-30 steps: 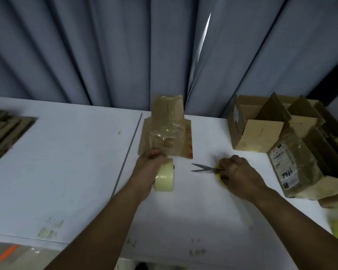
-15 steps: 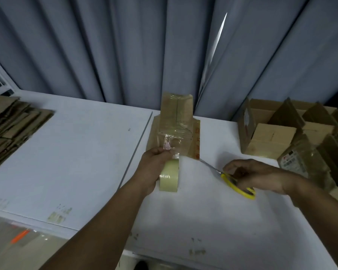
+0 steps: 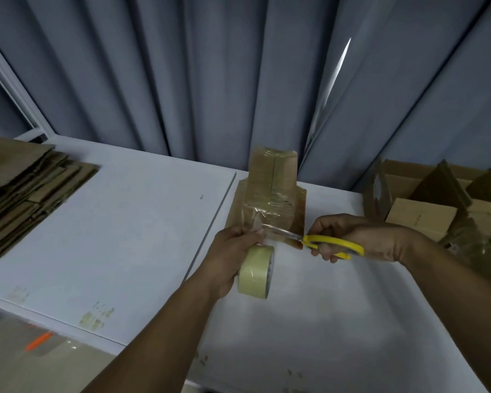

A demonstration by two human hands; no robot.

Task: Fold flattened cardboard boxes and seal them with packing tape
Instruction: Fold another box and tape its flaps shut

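While left hand (image 3: 230, 252) grips tape (image 3: 255, 275), right hand (image 3: 364, 236) holds scissors (image 3: 333, 241)

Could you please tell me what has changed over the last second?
The right hand picked the scissors up off the table and carried them left; their blades now meet the tape strip stretched from box to tape roll. The left hand still holds that roll by the box, which has not moved.
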